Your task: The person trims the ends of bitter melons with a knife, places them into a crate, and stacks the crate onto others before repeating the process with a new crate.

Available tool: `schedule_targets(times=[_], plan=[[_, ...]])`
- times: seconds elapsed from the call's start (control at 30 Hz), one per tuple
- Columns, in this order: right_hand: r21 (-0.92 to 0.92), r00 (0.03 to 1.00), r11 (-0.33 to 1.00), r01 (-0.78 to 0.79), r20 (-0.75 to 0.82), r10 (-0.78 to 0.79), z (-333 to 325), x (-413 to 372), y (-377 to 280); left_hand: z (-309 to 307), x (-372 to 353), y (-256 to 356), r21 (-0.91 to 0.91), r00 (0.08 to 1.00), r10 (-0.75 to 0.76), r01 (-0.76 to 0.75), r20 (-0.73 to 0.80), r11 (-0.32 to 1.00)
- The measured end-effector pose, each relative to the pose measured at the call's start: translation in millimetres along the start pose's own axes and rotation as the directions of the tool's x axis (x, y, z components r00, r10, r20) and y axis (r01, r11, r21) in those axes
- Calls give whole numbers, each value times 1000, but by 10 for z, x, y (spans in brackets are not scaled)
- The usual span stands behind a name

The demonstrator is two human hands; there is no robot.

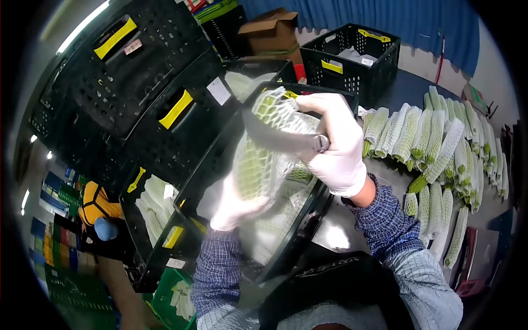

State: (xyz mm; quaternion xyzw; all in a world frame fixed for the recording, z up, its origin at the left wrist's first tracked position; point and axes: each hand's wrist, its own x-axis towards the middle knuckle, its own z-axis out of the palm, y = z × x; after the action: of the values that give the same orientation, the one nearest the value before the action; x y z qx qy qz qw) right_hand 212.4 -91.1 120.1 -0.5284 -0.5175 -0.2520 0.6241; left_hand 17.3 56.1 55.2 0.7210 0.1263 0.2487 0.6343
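My left hand (236, 204), in a white glove, is closed around the lower end of a thick pale green vegetable in a white foam net (258, 159). My gloved right hand (336, 144) is closed at its upper right side, gripping a knife (280, 140) whose grey blade is smeared by motion and lies across the net. A round metal rivet shows near my fingers. Below both hands is a black crate (300, 234) with netted vegetables inside, partly hidden by my hands.
Netted long green vegetables (423, 132) lie in rows on the table at right. Stacked black crates (157, 82) rise at left, and another black crate (352, 63) stands behind. A green basket (165, 297) is low at left. A person in orange (99, 203) is farther off.
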Motion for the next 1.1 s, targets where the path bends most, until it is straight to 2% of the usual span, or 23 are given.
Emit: schedule_targets(times=[0.07, 0.17, 0.2, 0.23, 0.33, 0.37, 0.47, 0.5, 0.53, 0.6, 0.63, 0.67, 0.7, 0.73, 0.8, 0.83, 0.87, 0.9, 0.93, 1.0, 1.03, 1.07, 1.1], plan=[[-44, 983, 997, 64, -171, -71, 11, -41, 48, -17, 31, -24, 27, 1000, 6, -5, -23, 1000], [23, 999, 999, 37, -31, -36, -63, 16, 38, 29, 35, -16, 70, 993, 90, -85, -71, 994], [56, 990, 990, -131, 69, 127, -72, 41, -14, 34, 47, -23, 76, 992, 105, -100, -75, 992], [57, 944, 953, -298, 168, 285, -81, 65, -66, 35, 39, 9, 178, 991, 121, -110, -50, 978], [327, 855, 811, -485, 373, 361, -12, 53, 164, 76, 49, 40, 227, 982, 187, -176, -29, 958], [325, 828, 785, -528, 403, 390, -32, 67, 150, 17, 60, -33, 215, 987, 161, -157, -1, 964], [284, 862, 834, -473, 346, 371, -91, 23, 194, 16, 81, -96, 256, 981, 195, -186, -11, 949], [231, 864, 845, -482, 286, 414, -135, 20, 140, 35, 82, -99, 248, 981, 194, -184, -19, 951], [212, 860, 843, -495, 260, 439, -149, 40, 84, 33, 79, -91, 367, 977, 211, -194, -7, 910], [202, 927, 912, -356, 202, 317, -47, -2, 147, 40, 86, -100, 522, 964, 257, -254, 69, 814], [89, 918, 947, -309, 288, 273, -87, 33, 134, 65, 77, -97, 566, 964, 258, -251, 69, 785], [76, 885, 944, -321, 380, 270, -127, 38, 124, 92, 77, -88, 609, 962, 264, -251, 70, 752], [60, 904, 979, -197, 398, 157, -152, 12, 88, 120, 86, -88, 650, 959, 275, -253, 70, 717], [48, 907, 996, -70, 420, 43, -155, -35, 26, 112, 92, -117, 633, 943, 307, -314, 125, 707], [-39, 796, 999, 15, 605, 11, 1, -160, -137, 27, 79, -264, 594, 900, 371, -430, 228, 679], [-33, 772, 997, 63, 635, -28, 91, -262, -204, 31, 2, -434, 134, 996, -14, 25, -84, 991], [-24, 746, 994, 110, 662, -67, 180, -364, -272, -63, -12, -327, 591, 940, 294, -338, 174, 733], [75, 824, 985, 157, 540, -172, 221, -513, -263, -7, -78, -257, 418, 992, 124, -129, 39, 899], [168, 878, 961, 219, 396, -269, 282, -678, -210, 113, -113, -147, 200, 995, -75, 86, -58, 976], [308, 880, 938, 157, 388, -274, 331, -827, -132, 202, 2, -88, 72, 990, -97, 104, -100, 992], [381, 880, 917, 119, 387, -275, 329, -865, -113, 112, 22, -157, 69, 999, -44, 44, -7, 997], [369, 877, 921, 122, 394, -274, 298, -866, -87, 21, 33, -197, 62, 996, 7, -13, 89, 998], [355, 875, 927, 124, 402, -271, 243, -845, -49, -59, 7, -184, 10, 987, -100, 100, 126, 995]])
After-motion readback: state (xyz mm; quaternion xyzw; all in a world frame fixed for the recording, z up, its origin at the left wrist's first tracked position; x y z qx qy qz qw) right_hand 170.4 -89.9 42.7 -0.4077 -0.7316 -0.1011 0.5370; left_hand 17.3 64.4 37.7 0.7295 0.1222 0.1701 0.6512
